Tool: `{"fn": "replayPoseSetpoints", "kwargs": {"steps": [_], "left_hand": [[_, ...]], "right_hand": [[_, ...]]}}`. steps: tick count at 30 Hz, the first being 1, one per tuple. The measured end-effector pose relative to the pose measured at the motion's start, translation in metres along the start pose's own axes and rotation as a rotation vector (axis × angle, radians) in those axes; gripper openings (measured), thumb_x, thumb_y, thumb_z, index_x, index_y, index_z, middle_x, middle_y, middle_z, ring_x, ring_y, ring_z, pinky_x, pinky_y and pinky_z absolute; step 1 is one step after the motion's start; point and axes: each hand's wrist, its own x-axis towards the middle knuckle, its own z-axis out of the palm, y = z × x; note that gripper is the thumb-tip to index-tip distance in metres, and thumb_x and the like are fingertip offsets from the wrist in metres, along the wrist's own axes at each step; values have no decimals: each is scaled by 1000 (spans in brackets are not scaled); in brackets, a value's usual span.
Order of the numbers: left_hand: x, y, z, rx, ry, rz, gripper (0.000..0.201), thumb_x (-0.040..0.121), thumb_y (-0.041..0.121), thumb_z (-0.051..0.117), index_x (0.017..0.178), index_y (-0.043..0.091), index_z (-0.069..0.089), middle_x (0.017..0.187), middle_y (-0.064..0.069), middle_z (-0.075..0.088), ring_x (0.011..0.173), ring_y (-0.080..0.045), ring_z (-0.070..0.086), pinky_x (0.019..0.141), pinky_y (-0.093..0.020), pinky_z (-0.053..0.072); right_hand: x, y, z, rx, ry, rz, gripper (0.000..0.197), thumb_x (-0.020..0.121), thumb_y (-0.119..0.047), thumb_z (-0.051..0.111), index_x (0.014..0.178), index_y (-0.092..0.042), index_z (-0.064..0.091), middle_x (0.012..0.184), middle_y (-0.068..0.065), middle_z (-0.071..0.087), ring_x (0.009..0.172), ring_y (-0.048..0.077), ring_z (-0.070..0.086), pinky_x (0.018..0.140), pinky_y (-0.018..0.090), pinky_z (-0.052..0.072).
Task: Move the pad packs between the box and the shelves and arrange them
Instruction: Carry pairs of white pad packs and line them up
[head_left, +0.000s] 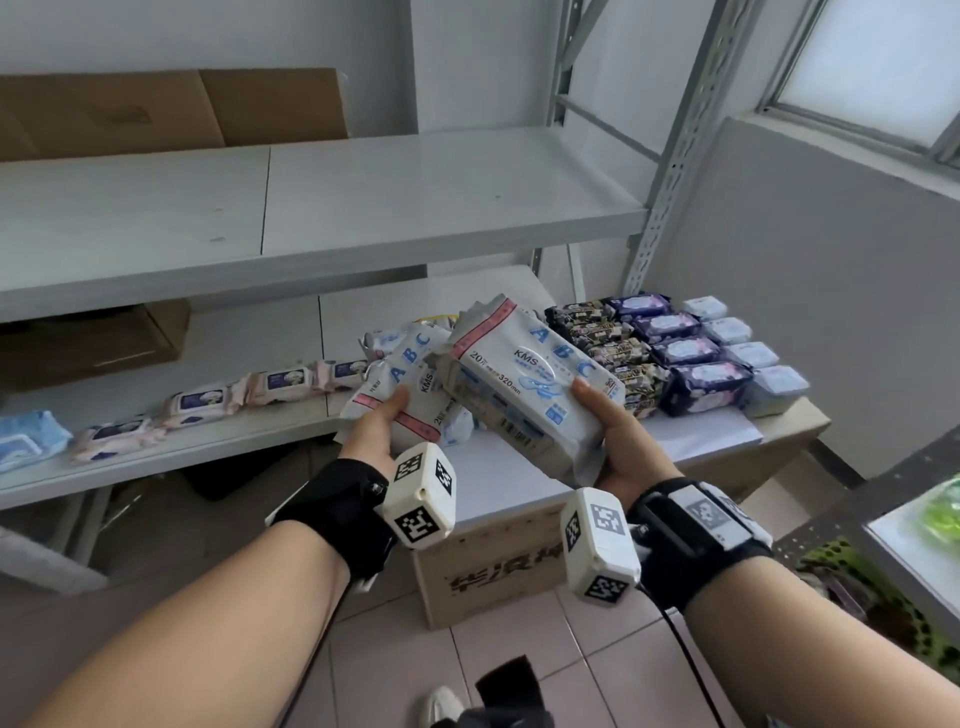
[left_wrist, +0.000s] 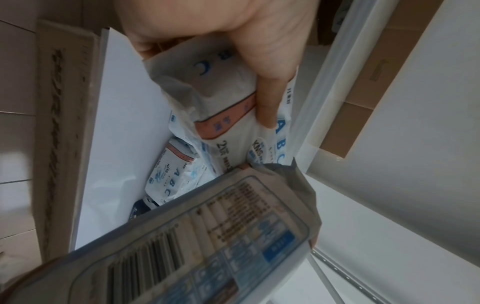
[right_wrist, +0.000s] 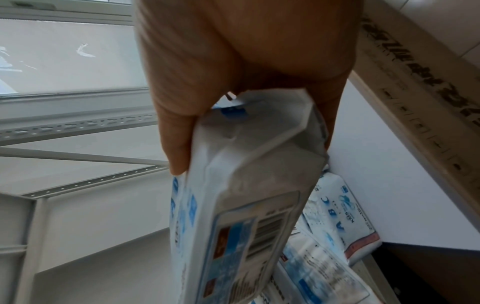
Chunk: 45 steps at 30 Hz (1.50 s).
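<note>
Left hand (head_left: 376, 428) grips a white pack (head_left: 410, 379), blue "ABC" print, pink band. Right hand (head_left: 621, 436) grips a like pack (head_left: 524, 384). Both held above the box (head_left: 498, 566), near the lower shelf (head_left: 208, 436).

Black wrist straps (head_left: 340, 512), white camera blocks (head_left: 423, 493) (square-coded).

Your right hand (right_wrist: 246, 61) hides its fingers behind the white pack (right_wrist: 246, 205); that pack's label is blurred. The box (head_left: 493, 566) print is partly covered by your wrist markers (head_left: 597, 545).
</note>
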Motion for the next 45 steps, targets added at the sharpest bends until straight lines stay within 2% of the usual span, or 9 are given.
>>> {"fn": "replayPoseSetpoints", "kwargs": {"steps": [12, 16, 22, 25, 32, 35, 38, 43, 45], "left_hand": [[69, -8, 52, 91, 52, -94, 20, 89, 29, 60, 86, 10, 62, 55, -10, 69, 40, -20, 64, 43, -25, 51], [74, -23, 66, 86, 94, -110, 24, 85, 28, 65, 101, 10, 64, 73, -12, 70, 63, -26, 64, 58, -32, 55], [68, -56, 77, 65, 202, -121, 42, 81, 25, 70, 118, 8, 58, 103, -20, 66, 76, -31, 64, 60, -40, 53], [66, -75, 79, 24, 252, -115, 47, 82, 22, 70, 124, 7, 57, 121, -22, 61, 101, -35, 62, 92, -50, 49], [68, -102, 43, 192, 512, -137, 71, 76, 29, 76, 136, 5, 46, 138, -21, 48, 128, -35, 45, 107, -50, 37], [66, -108, 25, 227, 517, -149, 55, 80, 26, 73, 128, 6, 54, 128, -19, 57, 119, -34, 53, 107, -47, 38], [67, -113, 14, 232, 592, -115, 23, 78, 16, 74, 94, 4, 63, 104, -14, 64, 92, -29, 61, 99, -46, 45], [82, -120, -3, 387, 746, -27, 49, 62, 16, 86, 100, 3, 58, 88, -9, 61, 75, -25, 61, 66, -38, 53], [90, -121, -11, 370, 706, -4, 53, 57, 15, 88, 99, 2, 58, 85, -7, 64, 73, -23, 64, 69, -40, 55]], "right_hand": [[63, -52, -51, -26, 117, 74, 46, 73, -27, 66, 114, -8, 60, 91, 14, 74, 69, 25, 72, 58, 36, 59], [71, -68, -73, -85, 123, 134, 44, 69, -24, 70, 109, -9, 60, 92, 13, 74, 69, 25, 72, 65, 37, 60], [79, -94, -106, -261, 60, 178, 60, 67, -14, 73, 124, -4, 56, 120, 18, 65, 110, 35, 62, 99, 48, 45], [84, -101, -119, -412, 22, 199, 62, 64, -10, 72, 123, 0, 58, 121, 20, 64, 112, 37, 61, 95, 49, 48], [105, -97, -147, -626, 29, 129, 53, 57, -6, 78, 107, 1, 62, 107, 20, 70, 100, 38, 66, 85, 50, 54], [119, -93, -163, -692, 88, 76, 30, 64, 0, 79, 87, -7, 61, 97, 18, 71, 83, 30, 71, 72, 43, 59], [131, -88, -175, -848, 145, 17, 37, 63, -1, 83, 84, -13, 56, 90, 10, 69, 78, 24, 69, 68, 39, 60], [149, -68, -182, -973, 111, -2, 55, 63, -1, 84, 111, -7, 57, 104, 9, 69, 92, 26, 67, 82, 44, 57], [159, -60, -183, -973, 117, -47, 56, 61, -2, 85, 107, -12, 56, 102, 5, 68, 93, 23, 67, 81, 39, 57]]}}
